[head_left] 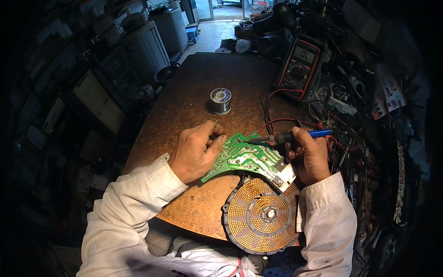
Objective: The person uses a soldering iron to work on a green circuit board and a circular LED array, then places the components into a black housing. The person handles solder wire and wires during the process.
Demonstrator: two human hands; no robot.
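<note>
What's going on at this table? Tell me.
A person is handling a green circuit board at a wooden table. The right grip holds a blue-handled soldering iron, its tip at the board's far edge. The left grip is curled at the board's left side. A round coil lies nearer the person; a solder spool stands beyond the board.

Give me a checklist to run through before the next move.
1. Soldering iron in right hand: ok, gripped.
2. Iron's tip touching the circuit board: cannot tell; it is over the board.
3. Left hand gripping the board: cannot tell; fingers hide the contact.
4. Wire spool upright on table: ok.
5. Round coil fully uncovered: not ok; board overlaps its upper edge in view.
</note>
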